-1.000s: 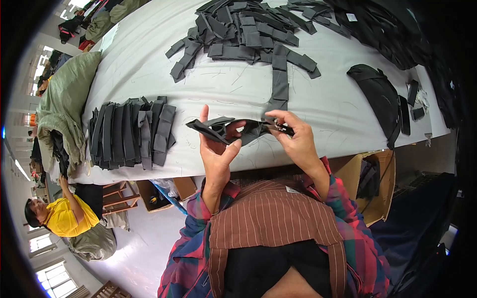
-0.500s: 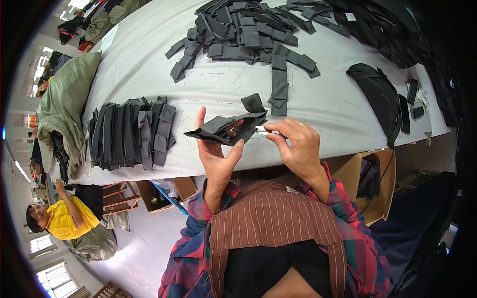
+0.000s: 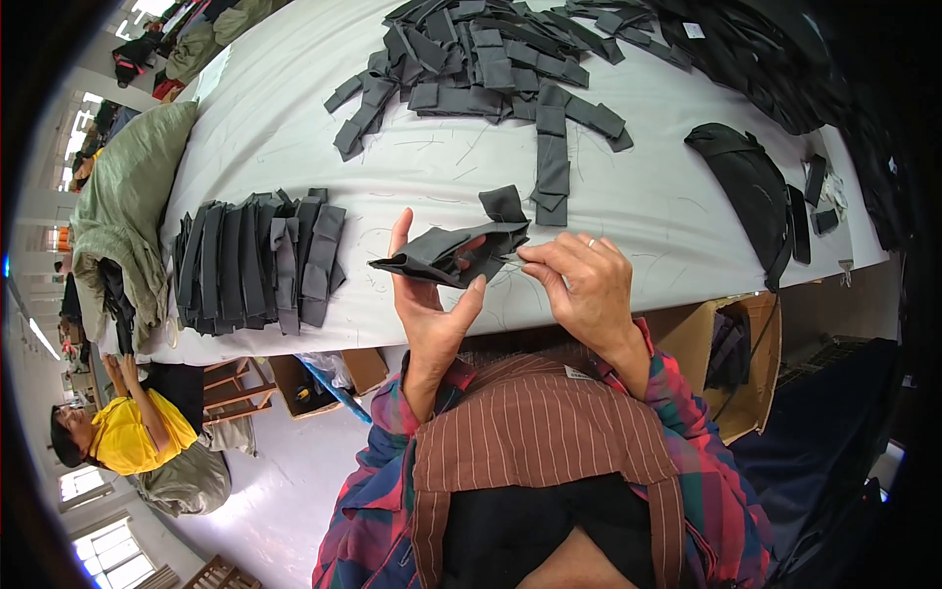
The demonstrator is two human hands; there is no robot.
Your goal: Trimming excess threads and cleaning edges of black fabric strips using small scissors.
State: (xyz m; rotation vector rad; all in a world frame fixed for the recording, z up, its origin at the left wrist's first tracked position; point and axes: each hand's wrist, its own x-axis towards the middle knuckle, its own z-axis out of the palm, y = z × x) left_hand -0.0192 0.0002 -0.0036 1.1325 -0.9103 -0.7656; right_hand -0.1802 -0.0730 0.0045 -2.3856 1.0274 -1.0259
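Note:
In front of me, over the near part of the table, my left hand (image 3: 429, 309) grips a folded piece of dark grey cloth (image 3: 432, 253). Its thumb presses the lower edge, a finger shows through the folds, and the index finger points up. One end of the cloth curls upward. At the cloth's right edge, my right hand (image 3: 587, 285) is closed in a pinch around a small thin metal tool (image 3: 512, 261). Most of that tool is hidden in the fingers, so its exact kind does not show.
A row of folded dark strips (image 3: 257, 263) lies to the left. Beyond my hands is a loose heap of strips (image 3: 491, 59). At right lie a curved black cloth piece (image 3: 736, 187) and a phone-like black object (image 3: 799, 224). Below stands a cardboard box (image 3: 763, 368). A person in yellow (image 3: 147, 430) sits at left.
My right hand has shifted slightly left, closer to the cloth, and less of the metal tool shows. The cloth has barely moved. The person in yellow has raised an arm.

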